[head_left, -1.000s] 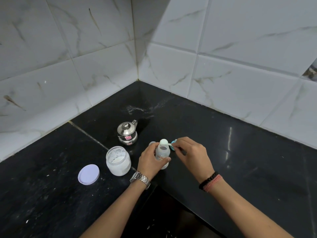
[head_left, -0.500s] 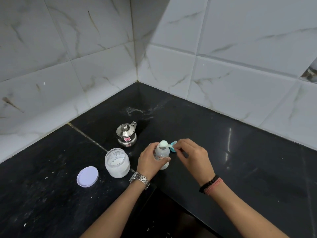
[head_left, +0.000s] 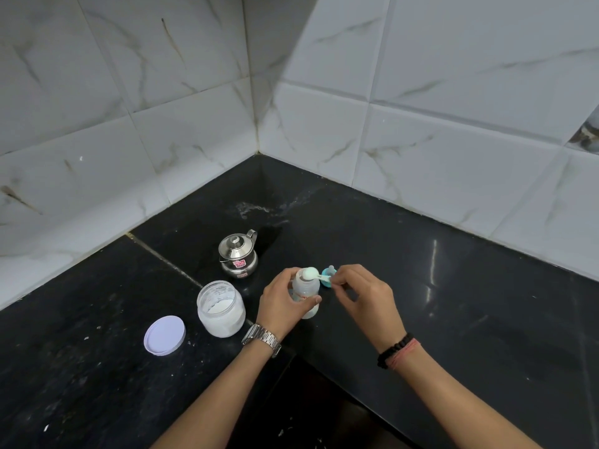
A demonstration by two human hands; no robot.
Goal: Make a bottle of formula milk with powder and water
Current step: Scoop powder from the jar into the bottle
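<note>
A small clear baby bottle (head_left: 306, 288) stands upright on the black counter (head_left: 453, 303). My left hand (head_left: 283, 304) grips its body, thumb across the front. My right hand (head_left: 366, 296) pinches the handle of a pale teal scoop (head_left: 313, 275), whose bowl heaped with white powder sits over the bottle's mouth. Behind the scoop lies the teal bottle cap with its teat (head_left: 330, 276), partly hidden by my fingers. An open clear jar of white powder (head_left: 221, 308) stands left of my left hand, and its lilac lid (head_left: 164, 334) lies flat further left.
A small steel kettle with a lid (head_left: 238, 257) stands behind the jar. White tiled walls meet in a corner behind the counter. The counter's inner edge drops away to a dark gap (head_left: 311, 409) between my forearms.
The scoop's bowl has settled slightly lower onto the bottle's mouth. Both hands stay where they were, apart from a small shift of the camera.
</note>
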